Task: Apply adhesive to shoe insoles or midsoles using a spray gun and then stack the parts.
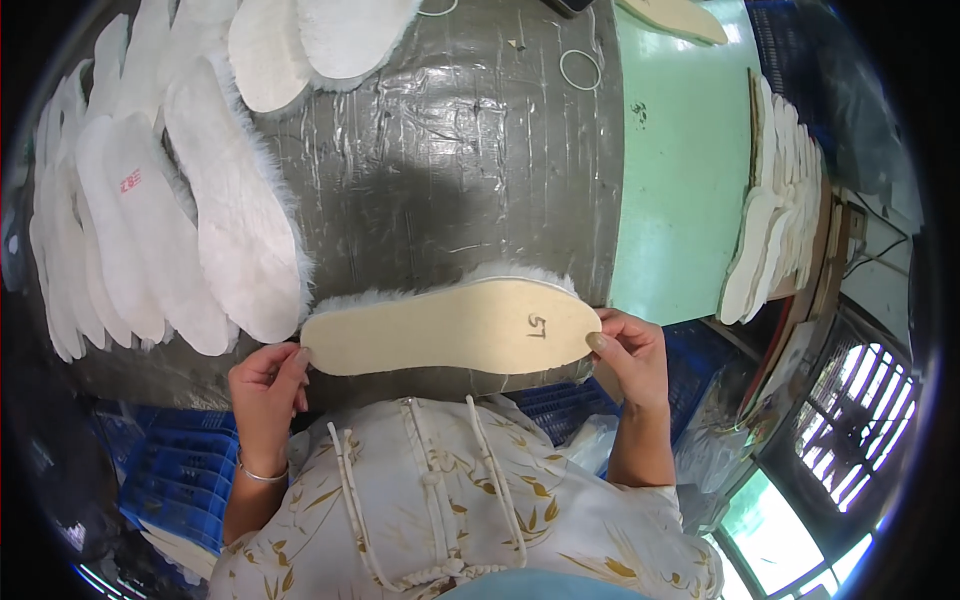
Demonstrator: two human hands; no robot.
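A cream sole-shaped template (pixel 440 330) lies flat over a fluffy white insole (pixel 520 272), whose fur shows along the far edge. Its ends point left and right, and a dark handwritten mark is near the right end. My left hand (pixel 270 378) pinches the left end between thumb and fingers. At the right end, my right hand (pixel 632 352) grips in the same way, thumb on top. Both hold the pair level at the near edge of the grey-covered table (pixel 440 190). How much of the insole lies underneath is hidden.
Several fleecy insoles (pixel 245 230) lie overlapped at the left. On the right is a green board (pixel 680 170), with stacked cream soles (pixel 770 220) beyond it. A rubber band (pixel 580 70) lies at the back. Blue crates (pixel 180 470) stand below the table's near edge.
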